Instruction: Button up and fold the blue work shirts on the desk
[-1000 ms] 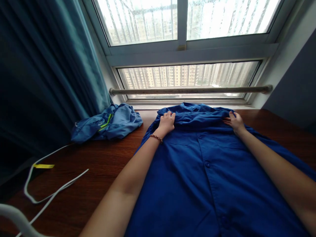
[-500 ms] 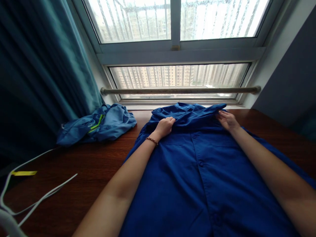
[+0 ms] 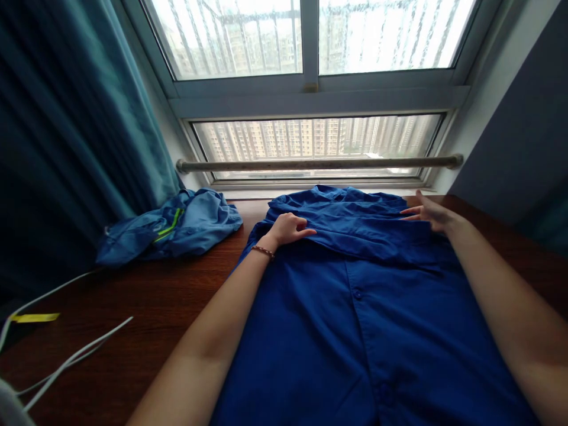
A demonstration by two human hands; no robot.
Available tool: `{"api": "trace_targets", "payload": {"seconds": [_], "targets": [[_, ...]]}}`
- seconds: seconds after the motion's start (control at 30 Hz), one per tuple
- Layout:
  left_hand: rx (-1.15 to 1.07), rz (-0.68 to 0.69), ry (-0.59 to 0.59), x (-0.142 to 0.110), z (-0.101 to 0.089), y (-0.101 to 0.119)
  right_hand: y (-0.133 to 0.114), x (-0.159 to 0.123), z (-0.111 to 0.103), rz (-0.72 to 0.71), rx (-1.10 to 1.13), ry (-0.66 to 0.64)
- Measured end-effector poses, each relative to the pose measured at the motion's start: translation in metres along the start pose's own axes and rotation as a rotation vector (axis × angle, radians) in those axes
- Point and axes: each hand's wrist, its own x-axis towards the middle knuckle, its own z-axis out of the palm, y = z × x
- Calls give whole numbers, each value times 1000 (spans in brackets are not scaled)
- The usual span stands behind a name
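A dark blue buttoned shirt [image 3: 310, 331] lies spread on the wooden surface, with its button line running down the middle and its collar end toward the window. Across its upper part is a folded layer of the same cloth with creases. My left hand [image 3: 287, 229] rests on the left side of that layer, its fingers bent and its thumb stretched out apart from them. At the layer's right end, my right hand [image 3: 431, 213] is open with fingers spread, close to or touching the cloth. A beaded bracelet [image 3: 263, 251] circles my left wrist.
A crumpled lighter blue garment [image 3: 199, 228] with a green stripe lies left, beside the teal curtain [image 3: 102, 106]. White cables [image 3: 75, 358] and a yellow strip [image 3: 35, 318] are at lower left. A metal rail [image 3: 319, 164] crosses the window beyond the shirt.
My right hand has let go of the shirt's upper edge and moved right. The folded layer now lies lower and flatter across the chest. My left thumb has come away from the fingers.
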Motion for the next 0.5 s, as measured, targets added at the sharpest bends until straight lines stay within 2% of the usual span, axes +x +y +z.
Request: {"api": "trace_targets", "payload": {"seconds": [0.1,0.17,0.2,0.3,0.37,0.4,0.43,0.5], "targets": [[-80,-146,99,6,-2,-9,1,-6,-8,131,-113,-31],[-80,-313,91,9,-1,-23,2,-12,-12,197,-189,-117],[-83,-407,19,9,1,-32,3,-14,-14,232,-202,-151],[-166,-643,-341,3,5,-56,5,-17,-15,288,-233,-151],[-183,-714,-456,-2,7,-63,5,-13,-13,194,-228,-116],[-143,-721,-438,-3,7,-64,4,-9,-12,75,-209,-50],[-78,-716,-381,-3,8,-62,2,-5,-11,-81,-180,59],[71,-682,-209,-1,8,-53,-1,6,-9,-399,-134,383]]}}
